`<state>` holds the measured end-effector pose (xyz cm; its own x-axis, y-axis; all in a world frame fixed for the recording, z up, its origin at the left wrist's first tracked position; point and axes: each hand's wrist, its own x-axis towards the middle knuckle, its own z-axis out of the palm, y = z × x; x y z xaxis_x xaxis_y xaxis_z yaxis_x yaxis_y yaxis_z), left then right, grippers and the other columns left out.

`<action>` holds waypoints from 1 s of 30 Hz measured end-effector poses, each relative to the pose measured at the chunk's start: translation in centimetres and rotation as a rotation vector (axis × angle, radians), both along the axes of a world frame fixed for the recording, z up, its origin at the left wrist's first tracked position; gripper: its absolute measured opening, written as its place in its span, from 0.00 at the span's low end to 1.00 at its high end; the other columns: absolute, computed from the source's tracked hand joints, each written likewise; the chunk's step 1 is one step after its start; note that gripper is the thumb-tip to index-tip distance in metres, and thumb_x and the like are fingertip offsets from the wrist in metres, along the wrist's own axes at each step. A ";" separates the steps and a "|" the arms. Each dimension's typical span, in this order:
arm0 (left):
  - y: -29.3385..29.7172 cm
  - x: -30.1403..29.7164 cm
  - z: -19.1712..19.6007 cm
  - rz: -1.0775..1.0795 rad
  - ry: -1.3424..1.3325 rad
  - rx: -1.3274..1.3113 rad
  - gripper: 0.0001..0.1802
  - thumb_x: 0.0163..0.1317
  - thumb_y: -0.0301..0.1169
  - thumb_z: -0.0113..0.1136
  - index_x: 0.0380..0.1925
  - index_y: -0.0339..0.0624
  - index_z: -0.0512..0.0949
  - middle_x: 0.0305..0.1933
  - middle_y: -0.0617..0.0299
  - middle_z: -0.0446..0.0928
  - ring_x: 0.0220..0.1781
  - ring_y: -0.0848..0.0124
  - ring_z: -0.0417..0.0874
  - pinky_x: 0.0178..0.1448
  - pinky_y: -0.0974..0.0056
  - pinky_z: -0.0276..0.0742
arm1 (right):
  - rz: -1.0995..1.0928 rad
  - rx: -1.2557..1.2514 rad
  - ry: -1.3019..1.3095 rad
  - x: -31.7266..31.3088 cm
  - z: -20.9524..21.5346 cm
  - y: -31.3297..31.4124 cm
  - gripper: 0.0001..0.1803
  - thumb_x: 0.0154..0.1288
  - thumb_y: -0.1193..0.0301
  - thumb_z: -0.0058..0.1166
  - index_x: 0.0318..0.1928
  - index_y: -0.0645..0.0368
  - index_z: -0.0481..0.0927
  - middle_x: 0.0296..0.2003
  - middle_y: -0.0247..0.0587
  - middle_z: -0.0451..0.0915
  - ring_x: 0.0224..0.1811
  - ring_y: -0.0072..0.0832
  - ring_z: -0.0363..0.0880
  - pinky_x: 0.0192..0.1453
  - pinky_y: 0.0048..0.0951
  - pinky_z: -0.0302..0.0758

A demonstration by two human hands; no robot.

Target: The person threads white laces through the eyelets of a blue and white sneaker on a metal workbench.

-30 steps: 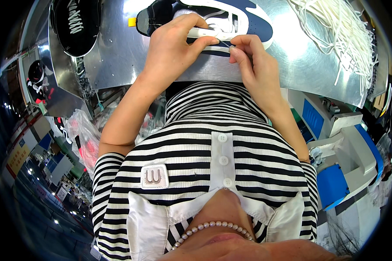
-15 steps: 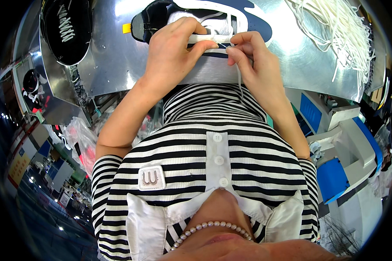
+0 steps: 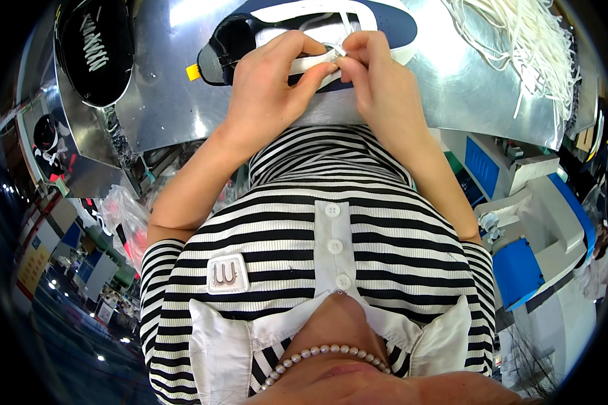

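A small yellow tag (image 3: pixel 193 71) sticks out at the heel of the dark shoe on the metal table, near its left part. A clear plastic bag (image 3: pixel 125 216) hangs below the table's left edge.

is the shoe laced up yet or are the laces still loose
Still loose. The white lace is not tied: both hands, left hand and right hand, pinch its tip over the navy shoe. How many eyelets are threaded: cannot tell.
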<state>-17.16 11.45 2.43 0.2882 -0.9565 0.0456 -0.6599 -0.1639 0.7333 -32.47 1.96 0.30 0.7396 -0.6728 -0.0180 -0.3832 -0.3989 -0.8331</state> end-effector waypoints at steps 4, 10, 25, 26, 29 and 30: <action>-0.3 0.4 0.4 0.021 0.146 0.023 0.10 0.61 0.26 0.68 0.41 0.36 0.79 0.39 0.60 0.82 0.41 0.76 0.82 0.48 0.70 0.77 | 0.025 -0.070 -0.044 -1.1 0.8 0.3 0.11 0.69 0.74 0.54 0.51 0.56 0.74 0.33 0.44 0.83 0.31 0.44 0.83 0.32 0.40 0.76; -0.3 0.2 0.9 -0.045 0.156 0.008 0.12 0.66 0.27 0.62 0.48 0.35 0.79 0.44 0.58 0.81 0.45 0.71 0.82 0.53 0.67 0.76 | 0.119 -0.293 -0.017 -2.0 0.2 0.2 0.17 0.67 0.76 0.55 0.55 0.52 0.78 0.34 0.39 0.81 0.30 0.39 0.81 0.31 0.36 0.77; -0.7 -0.4 0.0 -0.072 0.051 -0.063 0.08 0.59 0.23 0.66 0.40 0.36 0.83 0.39 0.60 0.84 0.40 0.71 0.84 0.47 0.69 0.77 | -0.010 0.101 -0.035 -5.2 2.4 -1.0 0.13 0.69 0.74 0.56 0.53 0.56 0.76 0.31 0.44 0.83 0.32 0.36 0.85 0.36 0.31 0.78; -0.7 -0.3 0.0 -0.098 0.052 -0.075 0.08 0.59 0.22 0.66 0.40 0.36 0.83 0.39 0.59 0.84 0.41 0.71 0.84 0.48 0.69 0.78 | -0.017 0.120 -0.026 -5.2 2.6 -1.1 0.13 0.69 0.74 0.56 0.52 0.56 0.77 0.31 0.44 0.83 0.32 0.36 0.85 0.36 0.31 0.78; -0.5 0.2 0.2 -0.164 0.061 -0.088 0.09 0.60 0.21 0.65 0.41 0.35 0.83 0.39 0.58 0.84 0.42 0.69 0.84 0.48 0.68 0.78 | -0.003 0.118 -0.051 -4.5 2.1 -0.8 0.11 0.68 0.73 0.57 0.50 0.57 0.77 0.31 0.44 0.84 0.32 0.37 0.85 0.35 0.32 0.78; -0.5 0.3 0.3 -0.184 0.066 -0.089 0.09 0.60 0.21 0.65 0.41 0.35 0.83 0.40 0.58 0.84 0.42 0.68 0.84 0.49 0.67 0.78 | 0.002 0.079 -0.082 -4.3 1.8 -0.6 0.11 0.68 0.73 0.58 0.50 0.57 0.77 0.32 0.45 0.84 0.32 0.38 0.85 0.35 0.32 0.78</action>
